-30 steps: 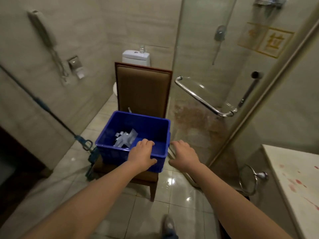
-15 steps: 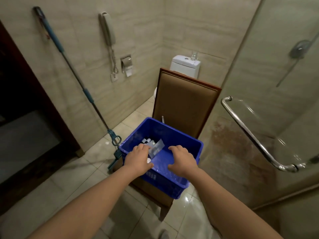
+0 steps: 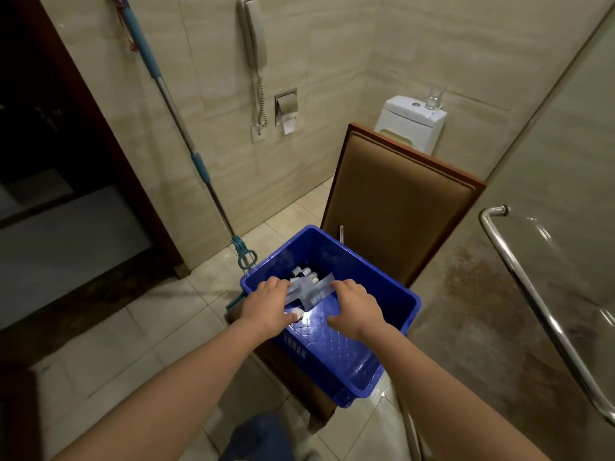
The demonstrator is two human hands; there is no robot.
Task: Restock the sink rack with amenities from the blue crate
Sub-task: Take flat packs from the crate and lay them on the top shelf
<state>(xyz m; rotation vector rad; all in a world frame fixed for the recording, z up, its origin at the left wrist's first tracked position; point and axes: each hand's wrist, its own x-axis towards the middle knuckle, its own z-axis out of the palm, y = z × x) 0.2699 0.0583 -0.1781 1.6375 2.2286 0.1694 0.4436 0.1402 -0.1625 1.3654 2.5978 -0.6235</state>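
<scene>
The blue crate (image 3: 392,294) sits on the seat of a brown padded chair (image 3: 399,207). Small dark bottles with white caps (image 3: 304,272) and clear plastic packets (image 3: 314,289) lie at its far left end. Both of my hands are inside the crate. My left hand (image 3: 269,307) has its fingers curled over a clear packet, with a small white item at its thumb. The bent fingertips of my right hand (image 3: 356,307) touch the packets from the right; whether they grip one is hidden. No sink rack is in view.
A mop with a blue handle (image 3: 186,141) leans on the tiled wall left of the crate. A toilet (image 3: 411,124) stands behind the chair. The glass shower door with its chrome handle (image 3: 532,294) is close on the right, and a dark doorway (image 3: 50,161) is on the left.
The view has swung left and down, closer to the crate. Both hands moved from its near rim in to the packets; the left hand's fingers now curl over one.
</scene>
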